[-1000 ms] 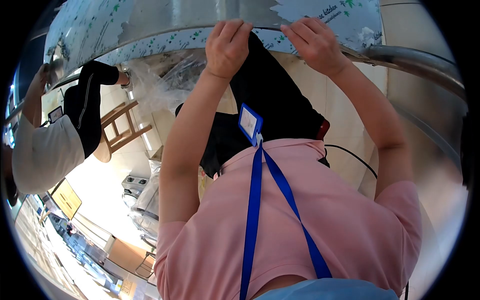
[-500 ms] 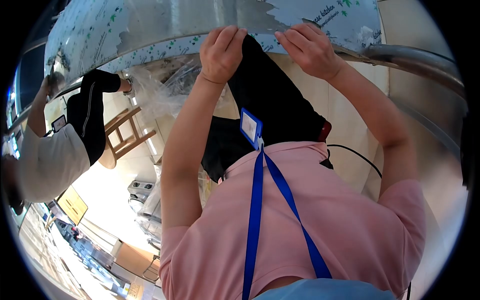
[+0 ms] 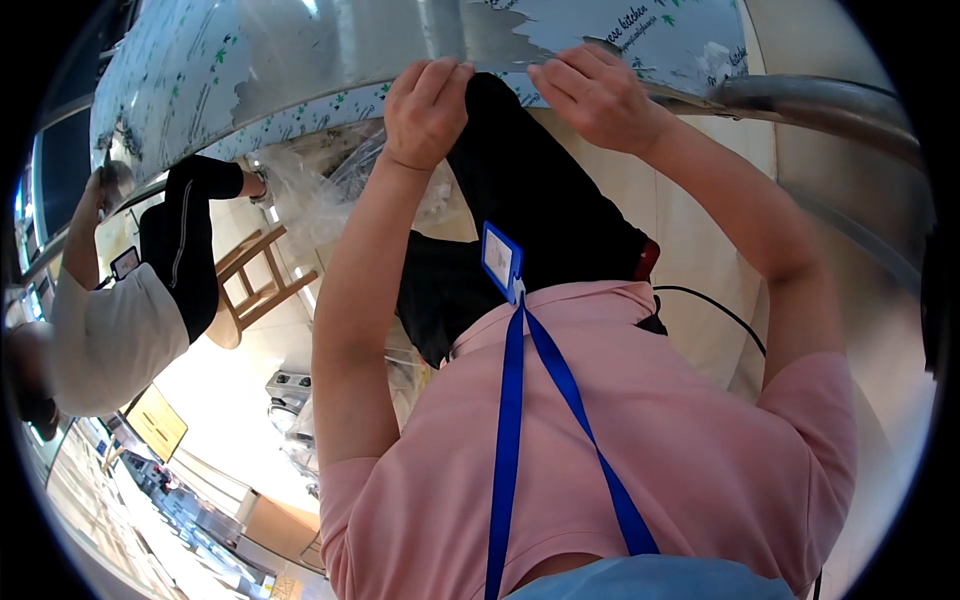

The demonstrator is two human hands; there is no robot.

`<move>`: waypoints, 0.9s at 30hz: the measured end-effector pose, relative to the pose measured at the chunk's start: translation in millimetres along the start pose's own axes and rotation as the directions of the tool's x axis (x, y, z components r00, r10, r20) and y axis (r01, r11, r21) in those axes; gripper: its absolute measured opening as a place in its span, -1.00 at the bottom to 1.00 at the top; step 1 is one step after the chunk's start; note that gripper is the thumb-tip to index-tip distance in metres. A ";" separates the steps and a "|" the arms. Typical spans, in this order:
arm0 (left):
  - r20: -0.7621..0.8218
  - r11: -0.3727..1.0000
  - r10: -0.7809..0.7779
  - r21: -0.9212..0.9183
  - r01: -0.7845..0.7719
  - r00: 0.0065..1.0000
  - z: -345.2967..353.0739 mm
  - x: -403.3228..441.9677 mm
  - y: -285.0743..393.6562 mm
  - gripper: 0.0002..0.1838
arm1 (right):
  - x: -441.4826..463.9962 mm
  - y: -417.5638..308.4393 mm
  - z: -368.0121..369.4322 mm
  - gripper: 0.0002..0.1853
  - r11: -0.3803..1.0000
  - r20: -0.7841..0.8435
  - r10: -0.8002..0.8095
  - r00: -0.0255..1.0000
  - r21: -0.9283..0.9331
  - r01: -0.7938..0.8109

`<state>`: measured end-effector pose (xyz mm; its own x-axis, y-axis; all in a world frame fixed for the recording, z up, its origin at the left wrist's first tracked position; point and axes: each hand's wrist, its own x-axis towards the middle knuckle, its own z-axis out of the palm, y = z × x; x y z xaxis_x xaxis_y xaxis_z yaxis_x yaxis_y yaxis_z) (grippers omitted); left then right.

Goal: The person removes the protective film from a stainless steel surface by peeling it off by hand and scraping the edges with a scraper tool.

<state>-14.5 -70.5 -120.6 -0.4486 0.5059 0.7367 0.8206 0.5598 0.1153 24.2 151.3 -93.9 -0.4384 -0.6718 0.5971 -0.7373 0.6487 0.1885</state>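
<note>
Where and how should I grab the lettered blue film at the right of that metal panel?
Probably pinch the film by its ragged left edge, near the right hand, coming from the bare metal side. Most of it looks flat, so that torn border seems the likeliest grip; how loose it is, I can't tell.

There are three hands (image 3: 428, 112) (one a co-worker's (image 3: 120, 345)), one metal panel (image 3: 180, 75), two badges (image 3: 497, 262) and one stool (image 3: 226, 328).

Panel (image 3: 350, 45) in front; L hand (image 3: 425, 115), R hand (image 3: 600, 100) at its near edge. Pipe (image 3: 820, 95) off R end. Co-worker (image 3: 120, 335) far L, stool (image 3: 278, 297) adj.; plastic wrap (image 3: 300, 190) betw. co-worker & L arm.
</note>
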 end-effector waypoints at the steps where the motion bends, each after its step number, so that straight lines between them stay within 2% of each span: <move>1: 0.003 1.000 0.001 0.003 -0.001 1.000 0.3 -0.3 -0.6 -0.82 | 0.1 -0.3 0.5 -0.88 1.000 -0.004 -0.001 1.000 -0.005 0.001; 8: 0.019 0.999 -0.005 0.031 0.004 1.000 -1.2 1.4 -4.6 -0.76 | -0.3 -3.0 5.0 -0.89 0.999 -0.019 0.036 0.999 0.003 -0.036; 11: 0.123 0.996 0.062 0.052 -0.069 0.990 -4.9 9.3 0.1 -0.75 | -9.0 1.0 -4.7 -0.86 1.000 -0.049 0.029 0.998 0.001 -0.028; 13: 0.137 0.995 0.090 0.021 -0.094 0.986 0.5 18.4 8.7 -0.73 | -20.9 2.8 -11.9 -0.83 0.998 -0.044 0.066 0.997 -0.017 -0.067; 17: 0.151 0.979 0.202 -0.050 -0.196 0.968 14.1 34.2 26.1 -0.71 | -35.5 6.0 -15.9 -0.79 0.994 -0.027 0.106 0.994 -0.038 -0.107; 20: 0.166 0.977 0.213 -0.061 -0.206 0.963 19.9 40.2 35.1 -0.74 | -36.9 7.1 -17.0 -0.79 0.992 -0.039 0.119 0.992 -0.027 -0.120; 27: 0.141 0.963 0.262 0.019 -0.267 0.955 24.5 42.5 36.2 -0.75 | -35.7 13.5 -16.1 -0.80 0.993 -0.033 0.109 0.993 -0.041 -0.111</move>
<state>-12.5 -12.7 -101.4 -0.2635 0.7223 0.6394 0.9035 0.4170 -0.0987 38.1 189.8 -100.1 -0.4991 -0.5845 0.6397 -0.6626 0.7332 0.1530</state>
